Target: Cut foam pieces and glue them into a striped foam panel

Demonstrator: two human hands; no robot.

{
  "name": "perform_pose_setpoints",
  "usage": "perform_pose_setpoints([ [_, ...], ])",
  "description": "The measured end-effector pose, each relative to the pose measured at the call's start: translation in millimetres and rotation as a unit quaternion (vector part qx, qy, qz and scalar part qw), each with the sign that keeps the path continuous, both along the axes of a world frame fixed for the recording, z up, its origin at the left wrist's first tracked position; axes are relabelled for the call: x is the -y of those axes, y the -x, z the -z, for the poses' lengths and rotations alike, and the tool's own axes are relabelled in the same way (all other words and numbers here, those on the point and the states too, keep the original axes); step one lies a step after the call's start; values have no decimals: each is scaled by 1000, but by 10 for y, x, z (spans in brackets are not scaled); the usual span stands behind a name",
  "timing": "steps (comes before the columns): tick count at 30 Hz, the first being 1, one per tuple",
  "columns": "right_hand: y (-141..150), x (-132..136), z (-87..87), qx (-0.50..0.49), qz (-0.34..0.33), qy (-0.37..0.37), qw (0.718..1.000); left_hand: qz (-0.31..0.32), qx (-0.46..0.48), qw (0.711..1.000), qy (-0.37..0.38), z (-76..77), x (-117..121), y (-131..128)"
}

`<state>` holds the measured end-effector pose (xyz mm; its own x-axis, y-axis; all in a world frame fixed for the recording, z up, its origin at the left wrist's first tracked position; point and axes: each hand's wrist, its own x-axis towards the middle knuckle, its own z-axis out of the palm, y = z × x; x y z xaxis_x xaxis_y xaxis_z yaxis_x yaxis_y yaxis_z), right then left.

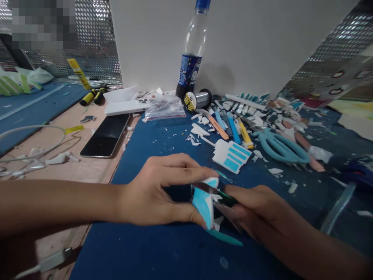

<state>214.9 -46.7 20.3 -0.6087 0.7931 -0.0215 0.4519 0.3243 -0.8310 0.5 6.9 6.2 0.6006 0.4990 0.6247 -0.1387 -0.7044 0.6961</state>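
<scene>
My left hand [157,190] comes in from the left. Its thumb and fingers pinch a small blue-and-white foam piece [202,204] by its edges, above the blue mat [140,249]. My right hand [262,210] is closed round a cutting tool with a dark metal blade [205,188], which lies across the foam piece. Fingers cover its handle, so its exact kind is unclear. A pointed teal sliver [225,237] extends from by my left thumb tip; I cannot tell what it is. Just beyond the hands lies a white foam piece with blue bars [232,155].
Blue-handled scissors [281,147], several cutters, including a yellow one [245,134], and white scraps [262,116] lie at the right. A wire spool [201,100] and a soda bottle [190,58] stand behind. At the left are a phone [106,136] and a cable [55,261].
</scene>
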Motion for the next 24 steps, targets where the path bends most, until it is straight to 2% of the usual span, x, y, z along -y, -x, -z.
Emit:
perform_pose_setpoints([
  [8,-62,-17,29,12,-13,-6,1000,44,3,999,-8,-35,-24,21],
  [18,-71,6,19,39,1,-5,999,41,30,996,-77,-36,-55,32],
  [24,-36,10,-17,47,-20,-16,999,50,12,997,-58,-10,-35,26],
])
